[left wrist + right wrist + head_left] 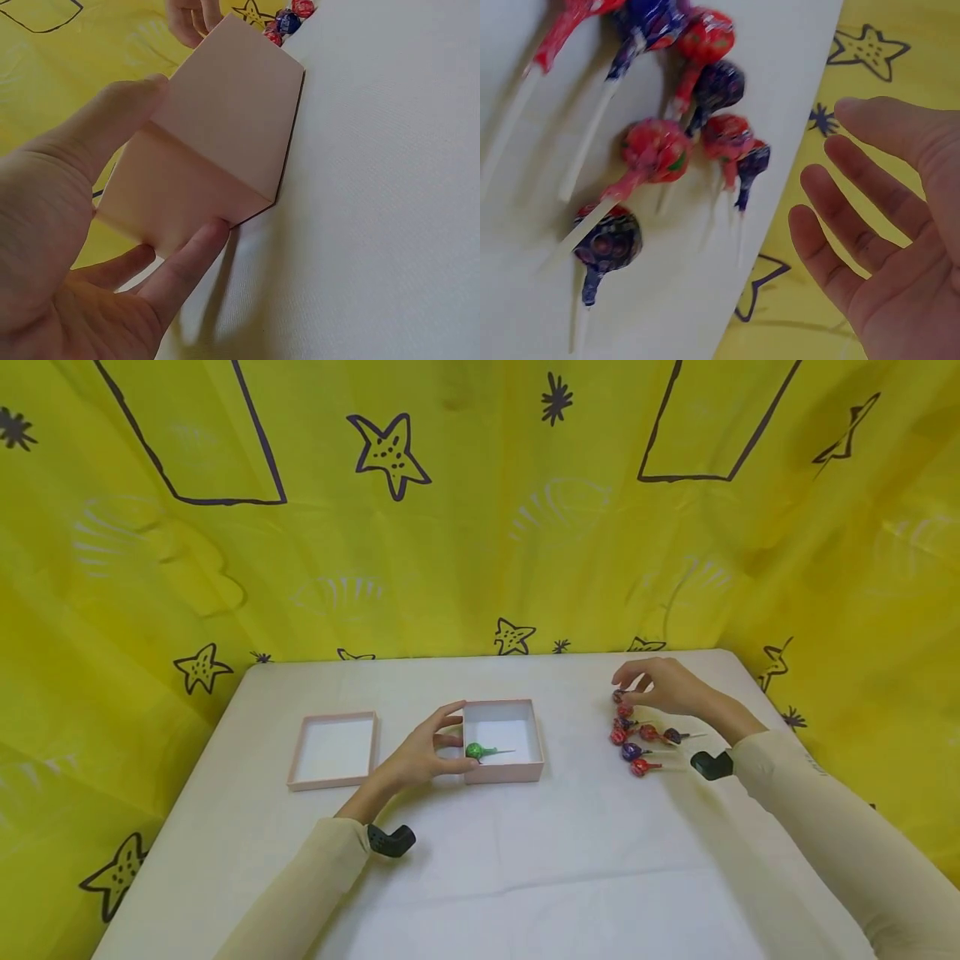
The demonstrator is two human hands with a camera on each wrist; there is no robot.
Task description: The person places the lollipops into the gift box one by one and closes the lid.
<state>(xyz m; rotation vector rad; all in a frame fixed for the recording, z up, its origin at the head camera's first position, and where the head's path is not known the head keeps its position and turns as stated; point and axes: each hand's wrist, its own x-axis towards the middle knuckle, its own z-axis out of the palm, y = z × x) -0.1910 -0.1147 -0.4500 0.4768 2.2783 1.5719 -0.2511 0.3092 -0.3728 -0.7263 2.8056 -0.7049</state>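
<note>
A second shallow pink tray (333, 750), the same make as the box, lies to the left of the box on the table, well apart from the lollipops. Nothing stands between either hand and what it works on.

The table (525, 860) is covered with a white cloth, and a yellow curtain (465, 527) printed with black stars and outlines hangs round it on all sides.

The left hand (420, 756) grips the left wall of the small pink box (504, 740): the thumb lies on one corner and the fingers press the outer side, as the left wrist view shows. Inside the box lies a green lollipop (477, 750), just beside the fingertips, its stick pointing right.

The right hand (663, 687) hovers over the far end of a cluster of red and purple lollipops (637, 739) on the right of the table. Its fingers are spread and relaxed, holding nothing, near the topmost lollipop.
</note>
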